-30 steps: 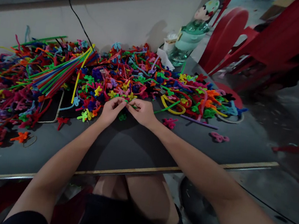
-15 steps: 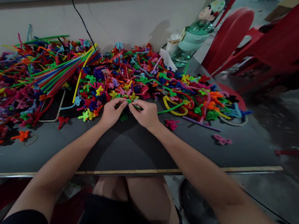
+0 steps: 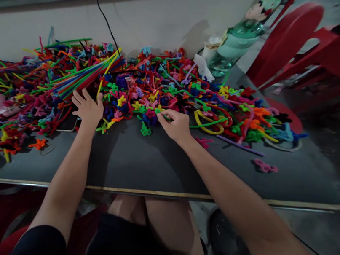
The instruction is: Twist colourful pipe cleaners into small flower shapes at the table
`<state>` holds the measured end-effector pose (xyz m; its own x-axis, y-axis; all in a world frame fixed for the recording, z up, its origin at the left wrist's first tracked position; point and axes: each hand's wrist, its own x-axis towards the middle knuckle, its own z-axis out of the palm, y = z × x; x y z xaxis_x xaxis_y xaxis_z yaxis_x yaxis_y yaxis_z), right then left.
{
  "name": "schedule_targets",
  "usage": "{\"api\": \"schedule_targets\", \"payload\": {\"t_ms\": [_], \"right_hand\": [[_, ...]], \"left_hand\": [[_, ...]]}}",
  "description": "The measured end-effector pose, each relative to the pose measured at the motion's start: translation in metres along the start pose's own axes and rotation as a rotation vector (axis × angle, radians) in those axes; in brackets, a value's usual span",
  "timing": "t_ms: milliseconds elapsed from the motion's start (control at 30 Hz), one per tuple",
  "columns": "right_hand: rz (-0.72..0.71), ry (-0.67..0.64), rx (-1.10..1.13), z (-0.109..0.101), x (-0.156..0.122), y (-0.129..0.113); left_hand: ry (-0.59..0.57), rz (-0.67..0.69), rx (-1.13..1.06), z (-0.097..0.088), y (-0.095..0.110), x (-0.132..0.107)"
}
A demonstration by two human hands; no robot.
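My left hand (image 3: 88, 109) is open with its fingers spread, over the lower end of a bundle of long pipe cleaners (image 3: 90, 73) in red, green, blue and yellow. Nothing is visible in its grasp. My right hand (image 3: 176, 125) is closed in a pinch on a green pipe cleaner (image 3: 158, 111), whose tip shows at the fingertips. A green length (image 3: 210, 123) runs out to the right behind that hand; whether it is the same piece I cannot tell. A dark green twisted shape (image 3: 146, 129) lies on the table between the hands.
A heap of colourful twisted pipe cleaners (image 3: 169, 87) covers the back of the grey table (image 3: 145, 166). Behind it stands a green bottle with a figure top (image 3: 238, 44). A pink piece (image 3: 265, 166) lies at right. Red chairs (image 3: 286, 42) stand beyond; a black cable (image 3: 102, 11) hangs down.
My left hand has left the right hand, moved left to the bundle and spread its fingers. The right hand keeps its pinch on the green pipe cleaner. The view has shifted slightly.
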<state>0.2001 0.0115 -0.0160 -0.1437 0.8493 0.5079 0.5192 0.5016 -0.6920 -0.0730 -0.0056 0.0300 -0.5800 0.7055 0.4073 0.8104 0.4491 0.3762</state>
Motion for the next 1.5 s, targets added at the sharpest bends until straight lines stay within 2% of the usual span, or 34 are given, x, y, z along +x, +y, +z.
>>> {"api": "schedule_targets", "payload": {"t_ms": [133,233,333,433,567,667,800,867,933,1067,1133,1333,1500], "right_hand": [[0.000,-0.008,0.013,0.000,0.000,0.000],[-0.001,-0.017,0.004,0.001,-0.001,0.000],[-0.001,-0.018,-0.005,0.001,-0.001,0.001],[0.001,-0.018,-0.003,0.001,-0.001,0.000],[0.031,0.010,0.001,0.001,-0.001,0.000],[0.046,0.022,0.000,0.001,-0.001,0.002],[0.033,0.003,-0.022,0.001,-0.001,0.004],[0.030,0.005,-0.031,0.001,-0.001,0.003],[0.027,0.013,-0.024,0.002,-0.001,0.002],[0.000,0.005,0.011,0.001,-0.003,-0.003],[-0.020,-0.009,0.023,0.000,-0.003,-0.005],[-0.004,0.027,0.057,-0.002,-0.001,-0.006],[0.015,0.029,0.040,-0.003,0.001,-0.003]], "left_hand": [[0.037,0.056,-0.008,0.006,-0.008,0.005],[0.014,0.049,-0.011,0.006,-0.007,0.004],[-0.002,0.021,-0.015,0.002,-0.003,0.003],[0.050,0.062,-0.053,-0.009,0.006,-0.003],[0.066,0.339,-0.216,-0.023,0.025,-0.023],[0.036,0.521,-0.350,-0.025,0.037,-0.042],[-0.146,0.769,-0.464,-0.014,0.045,-0.065],[-0.222,0.838,-0.490,-0.006,0.050,-0.075],[-0.255,0.799,-0.537,0.003,0.056,-0.085],[-0.334,0.563,-0.684,0.021,0.069,-0.097],[-0.370,0.498,-0.761,0.030,0.074,-0.098],[-0.356,0.518,-0.864,0.047,0.090,-0.089],[-0.362,0.514,-0.924,0.051,0.095,-0.086]]}}
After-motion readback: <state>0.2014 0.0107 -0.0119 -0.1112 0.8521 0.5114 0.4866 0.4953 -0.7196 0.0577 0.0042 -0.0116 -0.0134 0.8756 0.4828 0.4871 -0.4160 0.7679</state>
